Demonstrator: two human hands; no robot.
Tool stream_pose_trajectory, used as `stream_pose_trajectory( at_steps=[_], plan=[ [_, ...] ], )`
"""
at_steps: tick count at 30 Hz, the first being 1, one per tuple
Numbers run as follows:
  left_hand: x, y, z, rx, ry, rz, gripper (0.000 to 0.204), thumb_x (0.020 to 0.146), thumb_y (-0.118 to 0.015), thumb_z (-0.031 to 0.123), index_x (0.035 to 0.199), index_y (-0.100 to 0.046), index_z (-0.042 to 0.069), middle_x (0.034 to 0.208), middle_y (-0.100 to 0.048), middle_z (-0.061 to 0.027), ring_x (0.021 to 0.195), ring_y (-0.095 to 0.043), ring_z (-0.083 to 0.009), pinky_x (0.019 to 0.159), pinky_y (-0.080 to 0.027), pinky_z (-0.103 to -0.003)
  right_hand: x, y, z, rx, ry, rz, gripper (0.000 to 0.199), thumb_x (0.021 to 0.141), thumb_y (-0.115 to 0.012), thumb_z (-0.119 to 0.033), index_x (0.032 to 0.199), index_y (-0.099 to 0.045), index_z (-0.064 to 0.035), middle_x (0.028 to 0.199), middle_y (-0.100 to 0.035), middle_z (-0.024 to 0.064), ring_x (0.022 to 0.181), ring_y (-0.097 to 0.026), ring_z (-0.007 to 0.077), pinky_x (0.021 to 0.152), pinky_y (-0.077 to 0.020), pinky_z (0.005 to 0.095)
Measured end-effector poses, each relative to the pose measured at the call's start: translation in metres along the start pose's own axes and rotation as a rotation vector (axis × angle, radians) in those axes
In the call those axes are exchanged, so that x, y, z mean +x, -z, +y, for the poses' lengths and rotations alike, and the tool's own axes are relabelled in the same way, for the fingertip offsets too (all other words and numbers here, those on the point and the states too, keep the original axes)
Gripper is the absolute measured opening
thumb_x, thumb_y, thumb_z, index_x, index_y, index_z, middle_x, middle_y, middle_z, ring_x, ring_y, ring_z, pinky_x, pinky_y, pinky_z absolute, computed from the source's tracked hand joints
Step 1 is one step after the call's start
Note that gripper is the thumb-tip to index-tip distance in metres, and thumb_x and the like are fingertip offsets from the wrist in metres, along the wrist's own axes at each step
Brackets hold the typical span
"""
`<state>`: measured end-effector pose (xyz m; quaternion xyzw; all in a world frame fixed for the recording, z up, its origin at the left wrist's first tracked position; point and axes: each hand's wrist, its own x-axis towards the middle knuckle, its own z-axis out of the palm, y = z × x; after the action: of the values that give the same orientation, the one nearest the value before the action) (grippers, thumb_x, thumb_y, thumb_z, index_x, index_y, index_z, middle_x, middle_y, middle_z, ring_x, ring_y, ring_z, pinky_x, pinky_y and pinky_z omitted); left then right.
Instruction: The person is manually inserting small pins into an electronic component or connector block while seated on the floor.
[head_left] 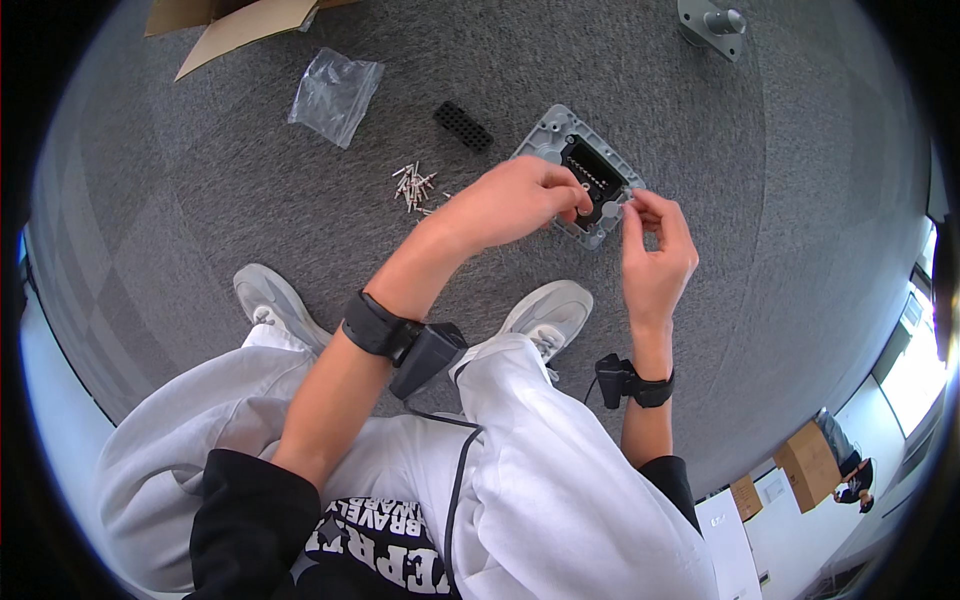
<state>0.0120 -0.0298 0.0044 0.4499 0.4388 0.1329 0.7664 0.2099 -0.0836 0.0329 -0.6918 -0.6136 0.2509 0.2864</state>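
A grey metal housing (545,143) with a black insert (600,160) set in it lies on the carpet in front of me; a row of small pale pins shows in the insert. My left hand (530,200) is over the housing's near left part, fingers curled and closed together above the insert. Whatever they hold is too small to make out. At the housing's right corner, my right hand (657,240) has thumb and forefinger pinched together; what is between them is not clear. Left of the housing, several small metal pins (413,187) lie in a loose pile.
A black block with rows of holes (463,126) lies beyond the pins. Farther left are a clear plastic bag (336,97) and an opened cardboard box (245,35). A grey metal part with a round stub (714,27) stands far right. My shoes (550,315) flank the near floor.
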Motion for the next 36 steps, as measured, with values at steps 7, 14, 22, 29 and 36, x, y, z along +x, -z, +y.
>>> stream_pose_trajectory(
  at_steps=[7,14,22,29,36],
  plan=[
    [-0.003,0.023,0.006,0.020,0.055,0.131,0.029,0.099,-0.056,0.020,0.117,-0.072,0.004,0.094,-0.069,-0.0045,0.075,-0.057,-0.0098,0.073,-0.050,-0.027,0.011,-0.009,0.016,-0.175,0.142,0.050,0.022,0.084,-0.073,0.005,0.104,-0.070,-0.0032,0.086,-0.067,0.0070,0.077,-0.065,0.0205,0.069,-0.0533,0.0338],
    [-0.005,0.034,0.005,0.008,0.030,0.200,0.031,0.094,-0.056,0.021,0.113,-0.074,0.003,0.091,-0.071,-0.0044,0.075,-0.059,-0.0114,0.070,-0.050,-0.029,0.016,-0.021,0.029,-0.294,0.273,0.044,0.022,0.083,-0.073,0.004,0.102,-0.070,-0.0040,0.088,-0.067,0.0074,0.083,-0.062,0.0257,0.075,-0.0510,0.0373],
    [-0.010,0.045,0.006,0.021,0.038,0.237,0.030,0.099,-0.055,0.020,0.119,-0.072,0.006,0.093,-0.068,-0.0020,0.072,-0.053,-0.0066,0.066,-0.044,-0.024,0.018,-0.023,0.032,-0.327,0.291,-0.011,0.020,0.082,-0.074,0.003,0.100,-0.069,-0.0036,0.086,-0.063,0.0082,0.082,-0.061,0.0266,0.074,-0.0508,0.0384],
    [-0.011,0.050,0.005,0.018,0.023,0.263,0.029,0.100,-0.055,0.021,0.118,-0.073,0.006,0.091,-0.067,-0.0011,0.071,-0.052,-0.0066,0.065,-0.044,-0.024,0.025,-0.018,0.028,-0.251,0.162,-0.094,0.022,0.081,-0.075,0.002,0.103,-0.070,-0.0032,0.086,-0.063,0.0073,0.083,-0.062,0.0241,0.075,-0.0517,0.0374],
    [-0.023,0.087,-0.014,0.266,0.064,0.435,0.026,0.092,-0.065,0.023,0.105,-0.074,0.003,0.088,-0.072,-0.0079,0.081,-0.065,-0.0162,0.073,-0.052,-0.031,0.020,-0.007,0.016,-0.196,0.080,-0.068,0.024,0.082,-0.074,0.004,0.105,-0.071,-0.0035,0.090,-0.065,0.0078,0.081,-0.065,0.0224,0.075,-0.0523,0.0348]
  ],
)
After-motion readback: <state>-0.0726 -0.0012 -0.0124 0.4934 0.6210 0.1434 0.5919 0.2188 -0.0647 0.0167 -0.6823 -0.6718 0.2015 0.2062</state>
